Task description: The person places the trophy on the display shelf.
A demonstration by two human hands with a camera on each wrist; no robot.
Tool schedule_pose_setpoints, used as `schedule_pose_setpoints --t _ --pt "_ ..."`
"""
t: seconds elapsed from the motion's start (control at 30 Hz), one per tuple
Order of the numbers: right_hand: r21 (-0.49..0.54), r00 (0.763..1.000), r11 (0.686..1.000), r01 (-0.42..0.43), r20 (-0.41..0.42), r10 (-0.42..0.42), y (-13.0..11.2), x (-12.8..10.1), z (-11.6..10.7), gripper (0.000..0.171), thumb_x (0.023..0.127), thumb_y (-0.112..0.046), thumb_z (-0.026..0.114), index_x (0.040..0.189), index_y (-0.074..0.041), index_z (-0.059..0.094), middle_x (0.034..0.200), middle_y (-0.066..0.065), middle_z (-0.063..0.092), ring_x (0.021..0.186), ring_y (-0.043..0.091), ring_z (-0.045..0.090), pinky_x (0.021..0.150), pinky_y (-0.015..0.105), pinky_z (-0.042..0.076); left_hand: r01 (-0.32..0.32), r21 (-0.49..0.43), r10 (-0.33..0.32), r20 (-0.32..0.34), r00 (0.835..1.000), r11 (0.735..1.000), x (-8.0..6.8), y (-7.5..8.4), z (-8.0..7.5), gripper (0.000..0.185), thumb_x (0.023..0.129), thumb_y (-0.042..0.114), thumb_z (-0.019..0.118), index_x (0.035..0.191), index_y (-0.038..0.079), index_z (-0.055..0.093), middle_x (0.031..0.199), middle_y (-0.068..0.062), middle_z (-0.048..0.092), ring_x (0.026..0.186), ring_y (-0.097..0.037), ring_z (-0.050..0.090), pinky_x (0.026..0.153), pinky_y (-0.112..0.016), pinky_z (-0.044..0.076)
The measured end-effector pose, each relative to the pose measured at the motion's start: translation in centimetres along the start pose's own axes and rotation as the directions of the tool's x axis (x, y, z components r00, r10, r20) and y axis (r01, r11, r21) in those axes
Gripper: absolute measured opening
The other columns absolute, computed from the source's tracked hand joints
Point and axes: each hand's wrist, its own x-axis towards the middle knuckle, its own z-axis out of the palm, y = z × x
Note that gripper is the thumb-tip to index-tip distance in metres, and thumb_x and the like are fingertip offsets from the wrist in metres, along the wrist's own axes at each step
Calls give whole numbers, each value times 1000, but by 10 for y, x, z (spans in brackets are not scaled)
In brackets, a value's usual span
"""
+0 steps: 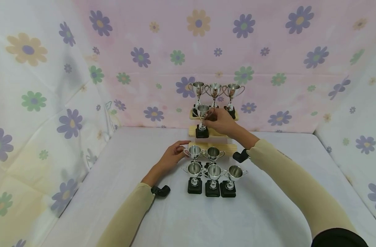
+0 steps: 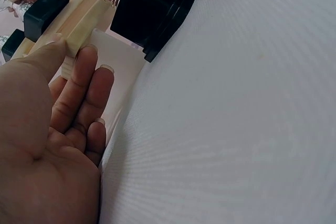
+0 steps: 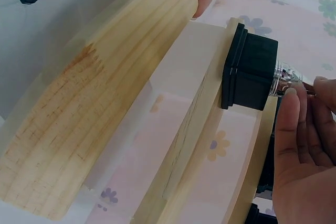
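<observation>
A wooden three-step stand (image 1: pixel 229 148) rises at the back of the table. My right hand (image 1: pixel 223 121) pinches the stem of a silver two-handled trophy cup (image 1: pixel 203 111), and its black base (image 3: pixel 251 71) sits at the middle step in the right wrist view. At the left end of the lowest step (image 2: pixel 89 24), my left hand (image 2: pixel 68 114) grips the wood between thumb and fingers. Three more trophies (image 1: pixel 215 90) stand in a row on the top step. The right fingers partly hide the base of the one in the middle.
In front of the stand, more trophies stand on the white table (image 1: pixel 144 154): two behind and a row of three (image 1: pixel 213 173) nearer me. A flowered cloth (image 1: pixel 163 41) hangs behind, close to the stand, and similar cloth walls flank both sides.
</observation>
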Motion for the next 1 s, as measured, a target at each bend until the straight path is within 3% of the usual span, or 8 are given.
schedule_pose_setpoints --t 0.13,0.3,0.5,0.83,1.0 --pt "54 1000 998 17 6 -18 0 2 1 13 99 -4 71 109 5 67 109 23 74 96 36 73 91 56 56 -7 -7 7 2 1000 1000 1 -1 0 47 108 10 64 154 10 53 106 -11 77 100 -17 72 93 -28 49" --pt "92 999 995 34 0 -34 1 4 3 12 100 -1 70 110 6 68 108 22 73 91 32 74 86 51 59 -9 2 9 3 1000 1000 0 2 1 49 108 10 63 155 7 51 107 -12 77 99 -15 71 91 -27 47" --pt "99 999 994 37 -12 -36 2 8 6 13 101 -1 71 111 6 68 108 21 72 88 27 75 89 58 57 -14 3 14 -2 1000 1000 -1 2 1 51 108 9 63 156 3 49 107 -14 77 98 -15 71 90 -28 46" --pt "54 999 998 38 -34 -36 1 12 10 17 101 -4 72 113 8 72 109 23 72 92 37 75 88 59 57 -7 8 7 -1 1000 1000 -1 2 1 47 108 10 64 153 10 53 104 -11 77 99 -17 71 92 -29 47" --pt "44 999 999 32 -43 -30 -2 13 12 18 101 -7 73 113 6 72 110 23 74 92 37 76 86 53 60 -5 18 5 0 1000 1000 -1 2 1 46 108 11 63 153 11 53 104 -9 77 99 -18 72 94 -31 47"
